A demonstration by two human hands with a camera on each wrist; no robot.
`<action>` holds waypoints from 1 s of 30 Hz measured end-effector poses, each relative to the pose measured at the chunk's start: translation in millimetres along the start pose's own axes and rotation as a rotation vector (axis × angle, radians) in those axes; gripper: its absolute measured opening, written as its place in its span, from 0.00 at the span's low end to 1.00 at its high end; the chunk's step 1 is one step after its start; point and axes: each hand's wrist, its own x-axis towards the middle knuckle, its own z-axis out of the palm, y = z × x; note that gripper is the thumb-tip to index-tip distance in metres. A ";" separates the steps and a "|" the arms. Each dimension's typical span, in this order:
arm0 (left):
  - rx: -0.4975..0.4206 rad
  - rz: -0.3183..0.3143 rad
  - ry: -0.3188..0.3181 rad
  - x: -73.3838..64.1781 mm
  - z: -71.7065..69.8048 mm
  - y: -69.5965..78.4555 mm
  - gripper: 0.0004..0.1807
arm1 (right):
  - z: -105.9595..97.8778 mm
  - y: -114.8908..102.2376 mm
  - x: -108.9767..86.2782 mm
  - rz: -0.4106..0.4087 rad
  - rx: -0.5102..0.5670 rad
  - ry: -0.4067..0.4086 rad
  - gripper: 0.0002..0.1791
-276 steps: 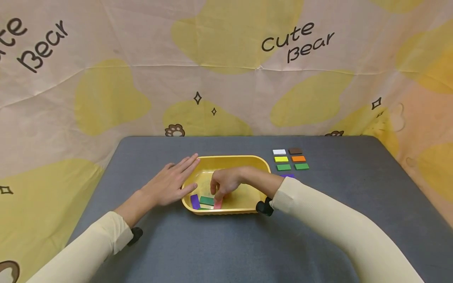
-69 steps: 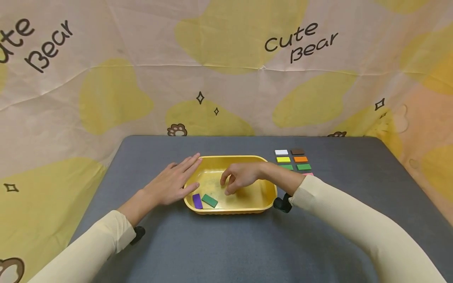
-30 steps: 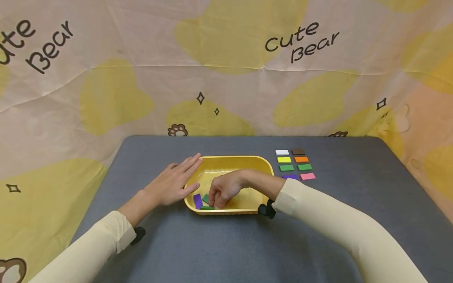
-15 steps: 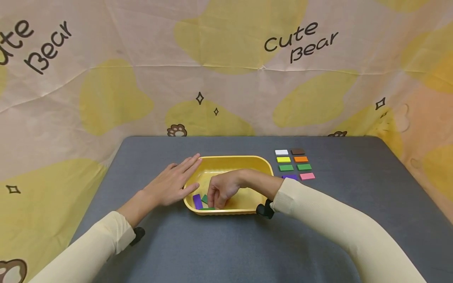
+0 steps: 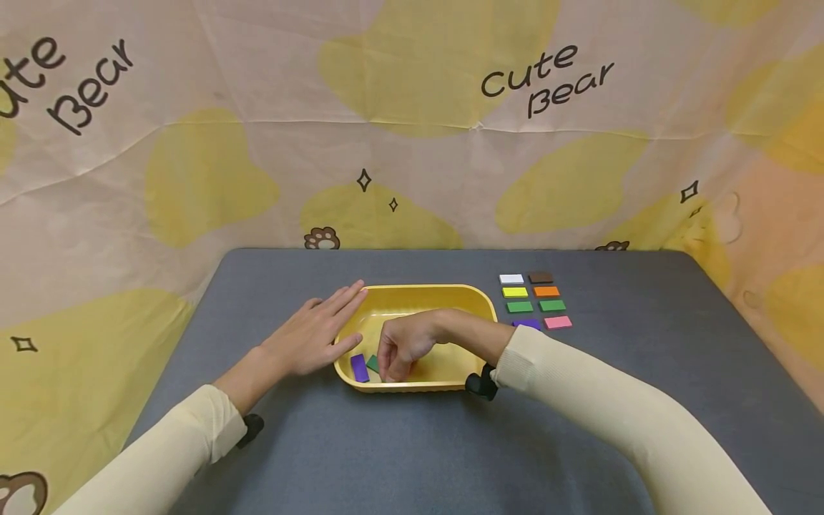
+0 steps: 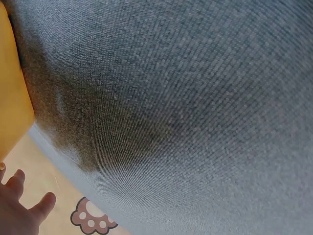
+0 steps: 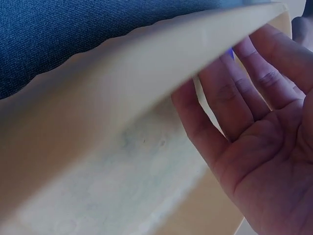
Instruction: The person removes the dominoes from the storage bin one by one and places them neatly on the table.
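A yellow plastic basin (image 5: pixel 450 357) stands on the table. My left hand (image 5: pixel 311 336) rests on its left rim, fingers straight and spread. Inside the basin, my right hand (image 5: pixel 408 342) reaches down to the near left wall with bent fingers. Beside those fingers lie a purple rectangular block (image 5: pixel 360 368) and, partly covered, a green block (image 5: pixel 373 363). In the right wrist view the near wall (image 7: pixel 112 93) hides the fingertips (image 7: pixel 186 95), so I cannot tell what they hold. A sliver of purple shows behind the fingers there.
Right of the basin, flat blocks lie in two columns: white (image 5: pixel 511 279), brown (image 5: pixel 541 277), yellow (image 5: pixel 514 292), orange (image 5: pixel 546 291), two green (image 5: pixel 519 307), purple (image 5: pixel 526 324) and pink (image 5: pixel 557 322). The right sleeve (image 5: pixel 579 379) passes close to the purple one. A printed cloth (image 5: pixel 412 143) hangs behind the grey table.
The pink block has gone from the basin to the right-hand rows. My right hand has returned to the near left wall, where a green strip under its fingers is now out of sight. Left hand unmoved.
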 end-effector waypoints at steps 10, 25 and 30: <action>0.012 0.000 0.003 0.5 0.2 0.6 0.41 | -0.6 -2.4 -2.3 0.016 -0.067 0.009 0.07; 0.002 -0.008 -0.006 1.9 -0.1 1.1 0.41 | -13.5 0.6 -39.0 -0.024 -0.089 0.091 0.08; 0.002 -0.006 -0.010 1.9 -0.2 1.3 0.41 | -17.6 8.2 -60.5 -0.003 -0.126 0.147 0.06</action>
